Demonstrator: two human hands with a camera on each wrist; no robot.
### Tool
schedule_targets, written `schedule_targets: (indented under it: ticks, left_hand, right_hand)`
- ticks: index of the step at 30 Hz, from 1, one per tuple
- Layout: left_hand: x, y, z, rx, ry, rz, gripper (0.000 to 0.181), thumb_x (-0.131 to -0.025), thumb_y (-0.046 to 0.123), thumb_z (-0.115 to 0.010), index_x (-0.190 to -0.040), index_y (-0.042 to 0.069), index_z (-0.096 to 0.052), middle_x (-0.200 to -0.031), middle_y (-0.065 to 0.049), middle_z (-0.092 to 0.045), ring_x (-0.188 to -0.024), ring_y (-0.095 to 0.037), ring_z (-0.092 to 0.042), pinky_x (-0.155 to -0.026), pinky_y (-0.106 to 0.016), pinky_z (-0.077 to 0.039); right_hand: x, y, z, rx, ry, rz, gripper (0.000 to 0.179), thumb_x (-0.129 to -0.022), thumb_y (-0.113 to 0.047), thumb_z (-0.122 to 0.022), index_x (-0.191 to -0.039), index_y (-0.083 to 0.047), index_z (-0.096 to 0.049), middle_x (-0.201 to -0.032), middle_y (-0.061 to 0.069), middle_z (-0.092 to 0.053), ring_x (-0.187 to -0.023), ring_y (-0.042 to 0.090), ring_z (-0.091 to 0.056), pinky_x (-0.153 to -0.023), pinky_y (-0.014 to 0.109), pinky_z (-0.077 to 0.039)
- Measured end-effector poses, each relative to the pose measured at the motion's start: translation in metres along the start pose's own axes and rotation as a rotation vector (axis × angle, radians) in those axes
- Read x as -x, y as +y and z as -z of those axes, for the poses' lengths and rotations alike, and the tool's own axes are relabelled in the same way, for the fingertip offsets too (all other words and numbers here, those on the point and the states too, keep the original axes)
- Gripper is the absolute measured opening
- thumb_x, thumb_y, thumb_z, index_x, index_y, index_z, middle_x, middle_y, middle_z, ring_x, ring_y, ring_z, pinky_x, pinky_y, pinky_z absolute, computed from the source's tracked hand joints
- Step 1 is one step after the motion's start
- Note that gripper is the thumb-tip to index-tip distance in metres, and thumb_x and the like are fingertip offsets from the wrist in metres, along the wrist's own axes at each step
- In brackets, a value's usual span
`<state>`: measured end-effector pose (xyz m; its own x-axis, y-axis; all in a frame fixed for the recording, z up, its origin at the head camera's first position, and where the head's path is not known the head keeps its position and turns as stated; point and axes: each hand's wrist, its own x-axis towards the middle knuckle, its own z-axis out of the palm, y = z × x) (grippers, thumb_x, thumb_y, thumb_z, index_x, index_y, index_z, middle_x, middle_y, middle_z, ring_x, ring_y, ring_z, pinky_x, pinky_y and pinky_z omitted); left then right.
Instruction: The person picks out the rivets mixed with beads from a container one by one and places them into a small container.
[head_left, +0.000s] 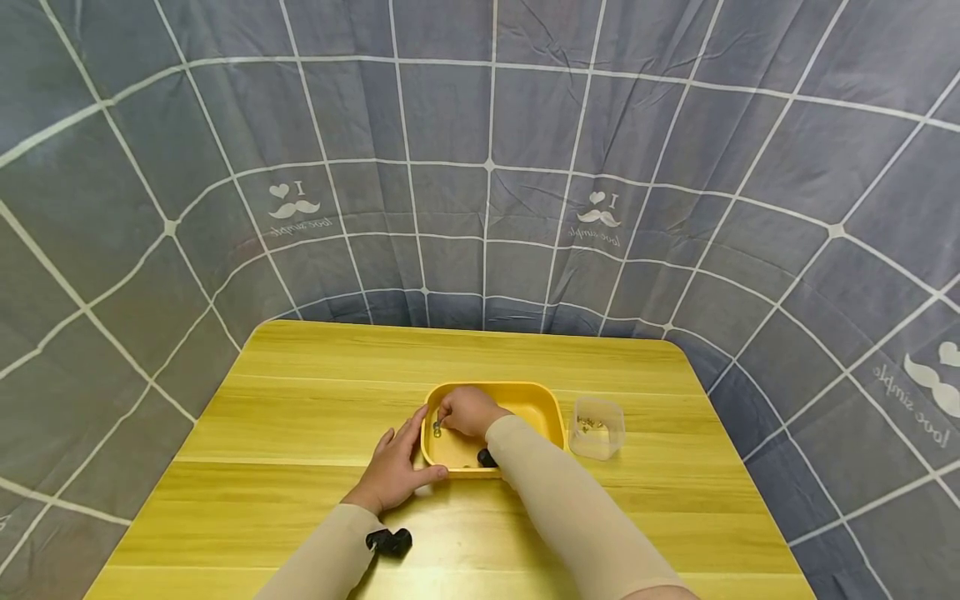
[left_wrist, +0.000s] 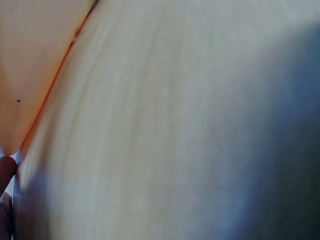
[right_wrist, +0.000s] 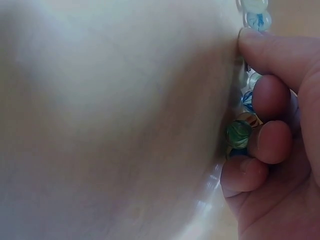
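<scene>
A shallow yellow tray [head_left: 534, 406] sits on the table, and my right hand [head_left: 468, 411] reaches down inside its left part. Several glass marbles [right_wrist: 238, 134], green, blue and amber, are gripped in its curled fingers in the right wrist view. Pale marbles [right_wrist: 258, 20] show just past the thumb tip. In the head view, small marbles [head_left: 437, 430] lie by the tray's left wall below the fingertips. My left hand [head_left: 395, 471] rests against the tray's front left corner, fingers along the left side and thumb at the front edge.
A clear plastic container [head_left: 597, 429] with several small marbles at its bottom stands right of the tray. The wood-grain table [head_left: 330, 417] backs onto a grey checked curtain [head_left: 450, 200]. A black wrist camera [head_left: 390, 542] is strapped on the left sleeve.
</scene>
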<state>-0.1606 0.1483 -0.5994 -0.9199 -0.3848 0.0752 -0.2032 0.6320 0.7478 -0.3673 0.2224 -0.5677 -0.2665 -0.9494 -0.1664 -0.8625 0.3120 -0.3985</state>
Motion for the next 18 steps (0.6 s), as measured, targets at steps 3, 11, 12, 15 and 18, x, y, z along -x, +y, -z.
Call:
schedule_targets:
  ticks: [3, 11, 12, 15, 18]
  left_hand:
    - [0.0000, 0.0001, 0.0007, -0.003, 0.008, -0.011, 0.109, -0.088, 0.056, -0.080, -0.171, 0.024, -0.017, -0.167, -0.020, -0.040, -0.153, -0.046, -0.040, -0.128, -0.068, -0.013]
    - [0.0008, 0.0024, 0.0015, -0.009, 0.021, -0.013, 0.109, -0.086, 0.055, -0.081, -0.171, 0.024, -0.020, -0.165, -0.021, -0.043, -0.150, -0.047, -0.043, -0.126, -0.069, -0.016]
    - [0.0009, 0.0030, 0.0019, -0.010, 0.021, -0.012, 0.109, -0.086, 0.055, -0.081, -0.171, 0.024, -0.020, -0.165, -0.021, -0.043, -0.151, -0.047, -0.042, -0.126, -0.069, -0.016]
    - [0.0010, 0.0038, 0.0024, -0.014, 0.007, 0.001, 0.109, -0.086, 0.055, -0.081, -0.171, 0.023, -0.019, -0.166, -0.020, -0.042, -0.152, -0.046, -0.041, -0.127, -0.068, -0.016]
    - [0.0001, 0.0040, 0.0030, -0.013, -0.015, 0.024, 0.110, -0.087, 0.055, -0.081, -0.171, 0.022, -0.019, -0.168, -0.017, -0.039, -0.154, -0.043, -0.039, -0.129, -0.066, -0.013]
  right_hand:
    - [0.0018, -0.0027, 0.0022, 0.002, -0.004, -0.006, 0.010, -0.096, -0.021, -0.077, -0.089, -0.023, -0.083, -0.085, -0.015, -0.074, -0.073, 0.002, -0.056, -0.075, 0.018, -0.051]
    - [0.0042, -0.0058, 0.0053, 0.004, -0.005, -0.005, 0.009, -0.096, -0.020, -0.077, -0.091, -0.022, -0.084, -0.087, -0.013, -0.076, -0.074, 0.002, -0.058, -0.077, 0.018, -0.052]
    - [0.0041, -0.0056, 0.0052, 0.005, -0.004, -0.004, 0.009, -0.096, -0.020, -0.077, -0.091, -0.022, -0.084, -0.088, -0.013, -0.077, -0.074, 0.002, -0.058, -0.077, 0.018, -0.053]
    - [0.0035, -0.0048, 0.0044, 0.009, -0.003, -0.003, 0.009, -0.097, -0.021, -0.077, -0.091, -0.022, -0.084, -0.088, -0.013, -0.077, -0.074, 0.001, -0.058, -0.077, 0.018, -0.053]
    - [0.0027, -0.0037, 0.0031, 0.010, -0.001, -0.004, 0.009, -0.096, -0.021, -0.077, -0.091, -0.022, -0.084, -0.088, -0.014, -0.077, -0.074, 0.001, -0.058, -0.076, 0.018, -0.052]
